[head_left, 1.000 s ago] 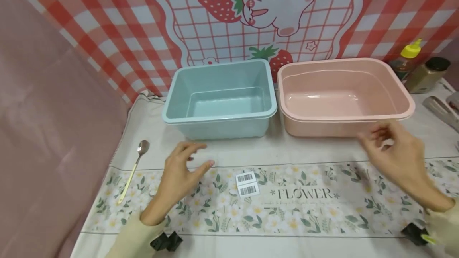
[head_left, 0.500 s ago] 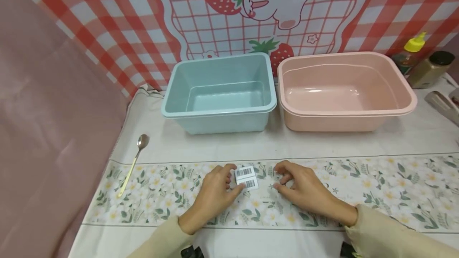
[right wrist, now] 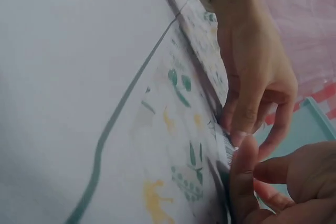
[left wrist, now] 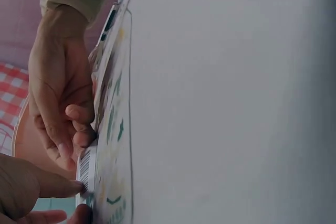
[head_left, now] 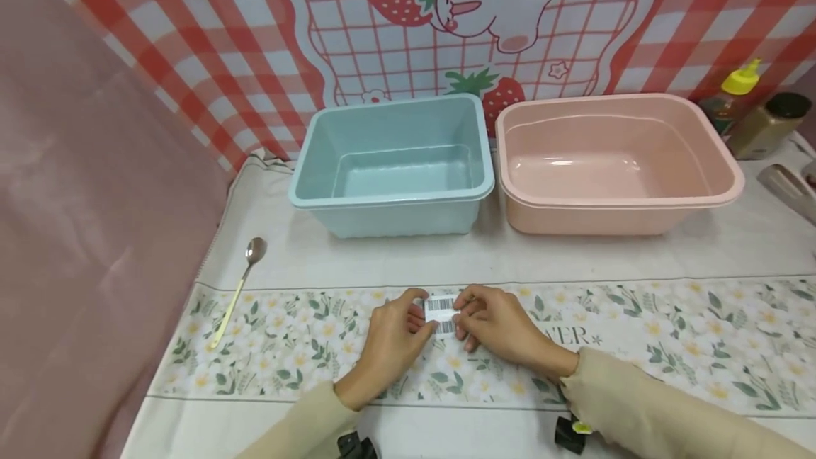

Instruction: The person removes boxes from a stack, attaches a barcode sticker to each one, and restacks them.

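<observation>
Pinching a small white barcode label (head_left: 441, 314) from both sides: left hand (head_left: 389, 346) and right hand (head_left: 500, 331) equally near, fingertips curled on its edges, lifting off the floral tablecloth (head_left: 669, 346), nearer than the light-blue plastic tub (head_left: 392, 165).

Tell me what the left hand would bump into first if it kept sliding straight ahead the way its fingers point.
The left hand points up and right, its fingertips already on the barcode label. Just past that is the right hand, pinching the label's other edge, so probably those fingers come first; the blue tub stands well beyond.
</observation>
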{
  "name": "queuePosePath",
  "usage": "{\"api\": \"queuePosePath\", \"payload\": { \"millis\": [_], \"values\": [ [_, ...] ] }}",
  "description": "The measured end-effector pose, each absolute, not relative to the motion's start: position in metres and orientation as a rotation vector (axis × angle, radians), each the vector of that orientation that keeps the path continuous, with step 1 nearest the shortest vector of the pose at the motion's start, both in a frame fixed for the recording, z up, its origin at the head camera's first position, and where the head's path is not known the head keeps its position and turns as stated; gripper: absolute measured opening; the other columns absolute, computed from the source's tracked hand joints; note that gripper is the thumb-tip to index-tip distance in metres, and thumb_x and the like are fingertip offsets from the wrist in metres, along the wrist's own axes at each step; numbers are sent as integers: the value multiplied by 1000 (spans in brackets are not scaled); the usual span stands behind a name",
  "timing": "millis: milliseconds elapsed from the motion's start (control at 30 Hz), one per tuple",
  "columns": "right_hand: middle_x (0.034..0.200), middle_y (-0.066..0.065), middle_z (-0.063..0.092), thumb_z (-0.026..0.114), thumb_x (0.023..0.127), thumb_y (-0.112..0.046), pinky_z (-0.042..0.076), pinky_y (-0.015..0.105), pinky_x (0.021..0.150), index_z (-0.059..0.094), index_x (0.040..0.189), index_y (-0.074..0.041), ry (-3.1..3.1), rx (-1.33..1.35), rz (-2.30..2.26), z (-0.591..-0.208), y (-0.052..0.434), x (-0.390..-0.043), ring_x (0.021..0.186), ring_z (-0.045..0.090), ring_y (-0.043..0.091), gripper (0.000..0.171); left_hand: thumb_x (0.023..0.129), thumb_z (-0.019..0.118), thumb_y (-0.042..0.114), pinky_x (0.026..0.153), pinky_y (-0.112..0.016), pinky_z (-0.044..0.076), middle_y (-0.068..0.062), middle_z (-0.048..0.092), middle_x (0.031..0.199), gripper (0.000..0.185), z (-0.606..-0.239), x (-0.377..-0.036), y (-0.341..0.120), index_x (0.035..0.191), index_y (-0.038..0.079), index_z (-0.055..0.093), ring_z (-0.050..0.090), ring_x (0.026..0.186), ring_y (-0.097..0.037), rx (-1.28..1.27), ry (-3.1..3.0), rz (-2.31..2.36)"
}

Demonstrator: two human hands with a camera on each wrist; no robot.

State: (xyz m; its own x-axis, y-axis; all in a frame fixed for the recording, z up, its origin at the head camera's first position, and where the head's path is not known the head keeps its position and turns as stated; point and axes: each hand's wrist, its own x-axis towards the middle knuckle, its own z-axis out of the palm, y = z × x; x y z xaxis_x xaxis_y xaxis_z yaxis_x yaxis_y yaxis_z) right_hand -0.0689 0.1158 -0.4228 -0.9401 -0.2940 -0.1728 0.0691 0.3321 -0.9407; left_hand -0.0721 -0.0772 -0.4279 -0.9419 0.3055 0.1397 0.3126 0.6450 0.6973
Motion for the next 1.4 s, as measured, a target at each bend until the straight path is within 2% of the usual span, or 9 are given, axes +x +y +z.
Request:
{"api": "queuePosePath", "payload": {
  "millis": [300,467,600,800,900,1000,1100,1200,1400],
  "values": [
    [62,3,63,66,90,-7,49,27,43,62,91,-6,2455,-180,-1708,-429,122,-62,46,56,12,5,81,75,1,67,-18,56,-10,69,86,32,-429,-76,-70,110,7,62,68,77,-14,-254,-2661,-1827],
    [63,1,64,67,89,-7,50,27,45,63,91,-8,2497,-228,-1807,-419,132,-55,47,58,14,5,86,72,6,72,-18,55,-14,67,93,19,-420,-75,-66,103,1,65,64,81,-12,-200,-2598,-2172],
    [68,1,64,67,90,-6,52,27,48,62,93,-10,2539,-282,-1816,-409,139,-50,52,61,16,6,87,70,7,71,-18,54,-16,66,95,17,-414,-72,-61,100,-3,65,63,81,-12,-234,-2584,-2256],
    [79,-5,59,75,82,-4,42,13,51,68,91,-13,3116,-639,-1613,-397,144,-44,60,47,0,15,86,69,2,72,-18,54,-19,66,96,17,-405,-67,-55,101,-5,66,64,80,-10,-248,-2510,-2322],
    [84,-1,61,71,88,-16,39,11,52,71,90,-11,3219,-879,-1598,-394,142,-41,64,49,5,5,85,69,1,74,-18,55,-21,67,97,18,-402,-66,-51,102,-6,67,65,79,-8,-274,-2485,-2355],
    [88,1,66,68,91,-21,45,12,61,72,89,-9,3216,-1018,-1597,-394,140,-41,75,57,12,13,85,70,1,75,-19,55,-23,67,97,19,-400,-64,-47,102,-6,68,65,80,-8,-322,-2465,-2363],
    [88,2,69,75,83,-12,47,13,64,74,88,-9,3233,-984,-1564,-395,141,-41,79,59,13,7,85,70,2,74,-19,55,-24,68,97,20,-398,-63,-43,103,-7,68,65,79,-7,-366,-2449,-2370],
    [89,2,70,79,75,-2,46,14,59,74,89,-9,3242,-892,-1539,-395,145,-40,77,59,11,17,85,71,3,73,-18,55,-24,68,96,19,-399,-63,-37,102,-6,69,64,78,-6,-400,-2457,-2358],
    [88,1,71,78,76,-2,46,16,58,75,92,-9,3206,-835,-1560,-396,151,-38,76,58,10,18,84,73,7,73,-19,55,-22,70,94,19,-401,-63,-31,100,-4,71,64,76,-5,-477,-2462,-2291]
  ]
}}
